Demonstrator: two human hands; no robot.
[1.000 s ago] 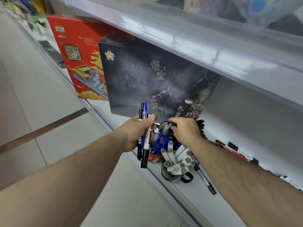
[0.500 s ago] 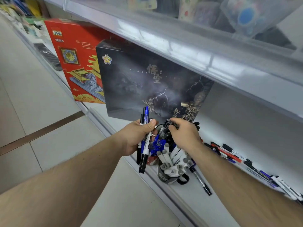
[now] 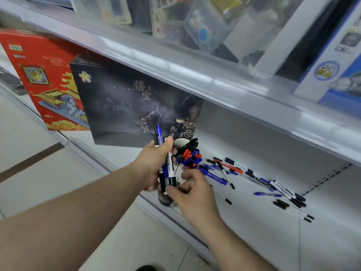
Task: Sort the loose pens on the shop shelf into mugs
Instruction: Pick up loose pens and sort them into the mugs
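A red box (image 3: 39, 79) stands at the left of the lower shelf, printed with a gold-roofed building, gold clouds and a code in its top corner. A dark box (image 3: 125, 102) stands in front of it, overlapping its right side, and shows a star, pale characters, lightning and an armoured figure. The upper shelf (image 3: 195, 75) carries clear packets (image 3: 203, 30) of small colourful items, blurred, and a blue and white box (image 3: 328, 61) at the right with a round badge. Below lies a pale tiled floor (image 3: 35, 180) crossed by 1 brown strip (image 3: 29, 163)
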